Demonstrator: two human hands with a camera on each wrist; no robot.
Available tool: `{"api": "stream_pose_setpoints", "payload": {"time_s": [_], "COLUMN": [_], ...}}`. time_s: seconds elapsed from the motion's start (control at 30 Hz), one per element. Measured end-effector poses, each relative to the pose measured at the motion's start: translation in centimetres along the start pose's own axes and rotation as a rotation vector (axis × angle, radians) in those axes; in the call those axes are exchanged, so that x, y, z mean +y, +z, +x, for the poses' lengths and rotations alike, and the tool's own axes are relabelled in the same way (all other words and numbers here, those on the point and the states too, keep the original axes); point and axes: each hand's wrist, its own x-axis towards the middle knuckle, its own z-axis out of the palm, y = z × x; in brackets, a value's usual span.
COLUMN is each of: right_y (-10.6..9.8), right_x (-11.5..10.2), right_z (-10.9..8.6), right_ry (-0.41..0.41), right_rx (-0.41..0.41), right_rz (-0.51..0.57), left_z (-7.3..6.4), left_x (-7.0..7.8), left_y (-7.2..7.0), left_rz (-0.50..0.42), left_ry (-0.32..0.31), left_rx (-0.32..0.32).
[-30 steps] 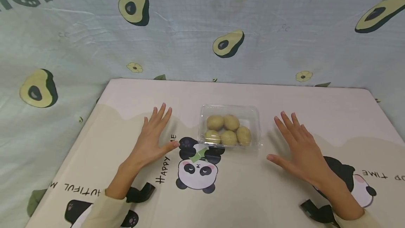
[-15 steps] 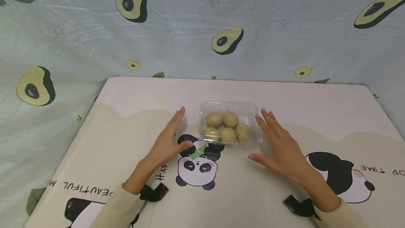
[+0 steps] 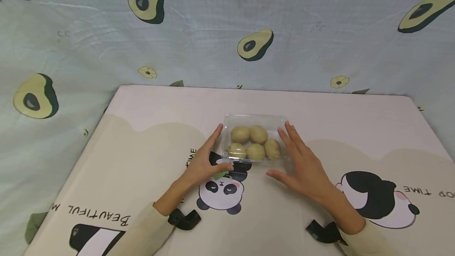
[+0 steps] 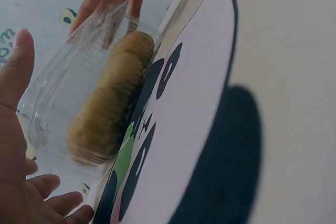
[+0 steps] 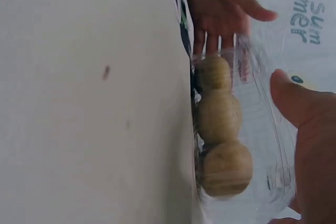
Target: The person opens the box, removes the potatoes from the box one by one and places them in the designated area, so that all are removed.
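A clear plastic box [image 3: 275, 125] lies on the table, holding several round yellow-brown things [image 3: 258, 134] that look like potatoes or kiwis. My left hand [image 3: 202, 165] is at the box's left side, fingers extended and thumb pointing across the front edge. On the right side, my right hand [image 3: 303, 165] has its fingers straight and thumb spread apart. In the left wrist view the box [image 4: 55, 93] stands between the left palm [image 4: 16, 166] and the other hand. The right wrist view shows the right thumb [image 5: 302, 98] by the upper edge. Whether the fingers touch the plastic I cannot tell.
The tabletop [image 3: 170, 110] is covered with a panda print [image 3: 222, 192] and lettering. Behind it hangs a pale cloth [image 3: 199, 11] with avocado pictures. Black wrist mounts [image 3: 185, 219] sit below both hands.
Both hands have moved inward from either side, closing in on the plastic box. The box has stayed in place on the table; the view has shifted slightly.
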Motion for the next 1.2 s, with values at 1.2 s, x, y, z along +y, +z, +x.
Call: {"api": "stream_pose_setpoints", "payload": {"time_s": [1.2], "right_y": [2.1], "right_x": [-2.2], "right_z": [0.1], "right_ry": [0.409], "right_rx": [0.046], "right_rz": [0.409], "left_z": [0.3], "left_x": [-0.1], "left_y": [0.9], "left_rz": [0.025], "left_ry": [-0.047], "left_rx": [0.043]}}
